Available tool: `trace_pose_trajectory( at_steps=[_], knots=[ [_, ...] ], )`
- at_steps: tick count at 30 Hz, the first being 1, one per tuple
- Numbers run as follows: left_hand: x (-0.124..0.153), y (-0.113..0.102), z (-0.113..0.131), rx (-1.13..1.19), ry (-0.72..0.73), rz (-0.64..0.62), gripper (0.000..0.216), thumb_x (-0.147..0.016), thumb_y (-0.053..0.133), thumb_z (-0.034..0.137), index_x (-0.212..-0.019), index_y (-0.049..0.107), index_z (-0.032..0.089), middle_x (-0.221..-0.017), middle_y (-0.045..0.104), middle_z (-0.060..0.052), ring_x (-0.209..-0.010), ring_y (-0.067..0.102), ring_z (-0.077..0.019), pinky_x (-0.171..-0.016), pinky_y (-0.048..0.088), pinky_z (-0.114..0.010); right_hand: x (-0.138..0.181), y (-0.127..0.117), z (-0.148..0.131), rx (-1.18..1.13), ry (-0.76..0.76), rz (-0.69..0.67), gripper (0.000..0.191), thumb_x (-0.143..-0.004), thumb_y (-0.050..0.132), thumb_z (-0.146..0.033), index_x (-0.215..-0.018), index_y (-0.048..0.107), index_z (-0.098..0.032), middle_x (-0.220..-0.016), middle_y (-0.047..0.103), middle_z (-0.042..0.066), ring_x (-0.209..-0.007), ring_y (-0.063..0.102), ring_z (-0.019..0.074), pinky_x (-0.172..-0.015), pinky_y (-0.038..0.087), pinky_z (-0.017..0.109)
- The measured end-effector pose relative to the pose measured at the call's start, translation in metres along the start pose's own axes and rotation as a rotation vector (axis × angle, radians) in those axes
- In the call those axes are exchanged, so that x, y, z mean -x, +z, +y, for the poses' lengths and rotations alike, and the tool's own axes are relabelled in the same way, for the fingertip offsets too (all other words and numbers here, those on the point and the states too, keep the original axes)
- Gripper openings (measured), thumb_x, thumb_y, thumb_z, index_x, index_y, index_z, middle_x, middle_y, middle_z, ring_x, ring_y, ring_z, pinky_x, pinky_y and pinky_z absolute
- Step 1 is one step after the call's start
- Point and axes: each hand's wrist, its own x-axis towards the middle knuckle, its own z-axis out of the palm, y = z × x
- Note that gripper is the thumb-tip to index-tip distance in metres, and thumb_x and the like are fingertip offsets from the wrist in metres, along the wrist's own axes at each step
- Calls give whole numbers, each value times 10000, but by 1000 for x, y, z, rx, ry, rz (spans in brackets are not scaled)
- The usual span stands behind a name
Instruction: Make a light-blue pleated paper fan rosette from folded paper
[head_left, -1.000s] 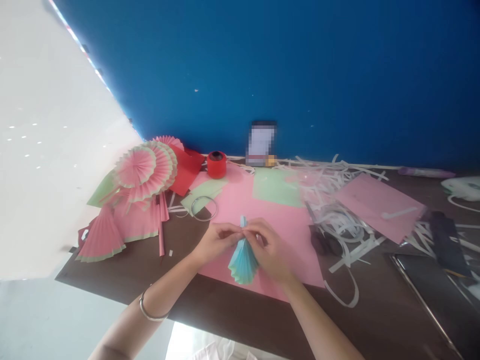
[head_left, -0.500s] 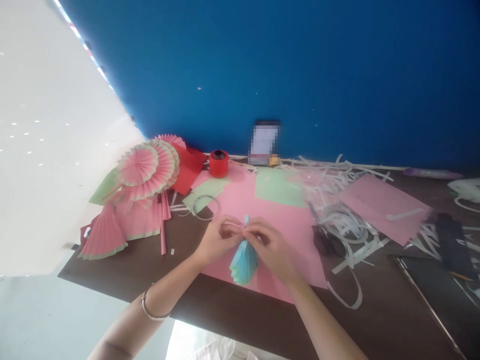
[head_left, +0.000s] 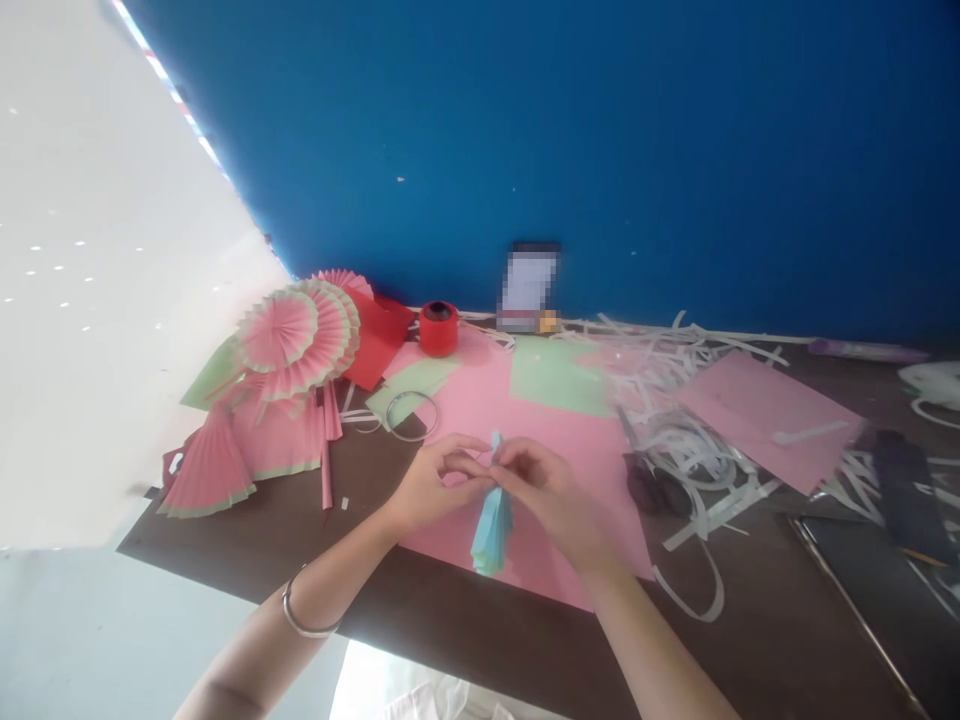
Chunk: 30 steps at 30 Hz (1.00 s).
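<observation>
A pleated blue paper fan [head_left: 491, 535] with a pale green edge hangs between my hands. My left hand [head_left: 444, 482] pinches it near its narrow upper part from the left. From the other side, my right hand [head_left: 536, 490] grips the same spot, its thumb and fingertips meeting those of the left. A short blue tip pokes up above the fingers, and the pinched part itself is hidden. Under both hands lies a large pink paper sheet [head_left: 577, 450].
Pink pleated fans [head_left: 277, 335] are piled at the left by a red tape roll [head_left: 438, 330]. A metal ring [head_left: 412, 415] lies nearby. Tangled white paper strips [head_left: 694, 455], dark-handled scissors [head_left: 656, 488] and a pink sheet [head_left: 769, 415] occupy the right. A phone [head_left: 529, 288] leans against the blue wall.
The blue fan's lower end has narrowed and turned, its pleats now closer together. Both hands stay nearly in place, with small shifts of the fingers.
</observation>
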Motion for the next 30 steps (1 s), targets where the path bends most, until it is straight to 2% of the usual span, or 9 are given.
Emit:
trace_pose_trajectory(
  at_steps=[4, 10, 13, 17, 20, 23, 30],
  knots=[
    [1, 2, -1, -13, -18, 28, 300, -694, 690, 247, -950, 562, 158, -699, 696, -43, -690, 637, -140, -755, 475, -288, 0, -1, -2, -32, 68, -8, 180, -751, 602, -362, -729, 526, -200, -687, 484, -15, -604, 477, 117, -513, 413, 237],
    [1, 3, -2, 64, -35, 22, 293, -695, 691, 245, -934, 546, 155, -665, 679, -31, -677, 633, -136, -693, 478, -256, 0, -2, -1, -46, 57, -45, 206, -766, 581, -390, -693, 535, -204, -671, 495, -10, -598, 485, 122, -494, 404, 233],
    [0, 4, -2, 126, -23, 19, 269, -694, 692, 243, -898, 540, 157, -668, 680, -29, -674, 642, -139, -703, 488, -267, 0, -2, -3, -8, 53, -56, 240, -780, 559, -420, -679, 532, -204, -654, 500, -9, -599, 493, 126, -504, 415, 237],
    [0, 5, -1, 204, -19, 4, 267, -691, 696, 226, -893, 535, 159, -711, 697, -42, -774, 666, -182, -765, 495, -310, 0, -3, -5, 41, 29, -55, 261, -834, 488, -414, -708, 565, -198, -697, 569, 18, -648, 549, 141, -542, 459, 250],
    [0, 4, -1, 207, -28, 22, 263, -692, 695, 218, -892, 535, 156, -705, 698, -43, -767, 666, -179, -755, 497, -306, 1, -6, -3, 156, -64, -3, 170, -819, 532, -354, -809, 614, -205, -812, 628, 43, -741, 599, 167, -608, 506, 273],
    [-1, 3, -1, 194, -32, 42, 276, -691, 696, 218, -906, 534, 154, -710, 699, -45, -726, 660, -162, -736, 494, -292, 2, -9, 2, 300, -179, -5, 131, -827, 529, -298, -852, 630, -219, -833, 658, 40, -754, 621, 172, -651, 530, 295],
    [1, 2, 2, 54, -14, 73, 260, -702, 683, 241, -907, 547, 157, -704, 697, -42, -692, 656, -149, -714, 497, -271, 8, -14, 14, 676, -468, -75, 206, -886, 414, -187, -921, 606, -253, -909, 666, 17, -812, 627, 152, -722, 538, 303]
  ],
)
